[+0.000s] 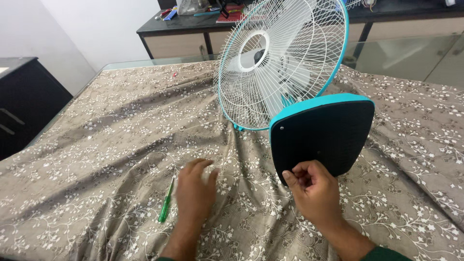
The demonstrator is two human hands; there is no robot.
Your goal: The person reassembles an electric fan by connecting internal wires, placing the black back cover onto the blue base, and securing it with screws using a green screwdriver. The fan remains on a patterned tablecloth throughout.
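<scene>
Nearest the camera, the left hand (195, 191) lies palm down on the cloth (96, 145), fingers loosely spread and holding nothing; just to its left, a green screwdriver (166, 202) lies on the same cloth, close to the hand but not touching it; over on the other side, the right hand (314, 191) is curled, fingertips drawn together at the lower edge of the fan base (323, 135), and whether something small is pinched between them I cannot tell; that base is a dark rounded plate with a teal rim, tipped up so its underside faces the camera, a small screw hole showing near its upper left corner; behind it, the fan (282, 63) lies tilted on the table, its white wire grille ringed in teal, the white hub and blades visible through the wires; the brown flowered cloth is rumpled in folds around the fan; beyond the cloth a strip of glass tabletop (401, 53) shows; farthest back, a dark desk (193, 26) with clutter stands by the white wall, and a dark cabinet (24, 101) sits at the left
</scene>
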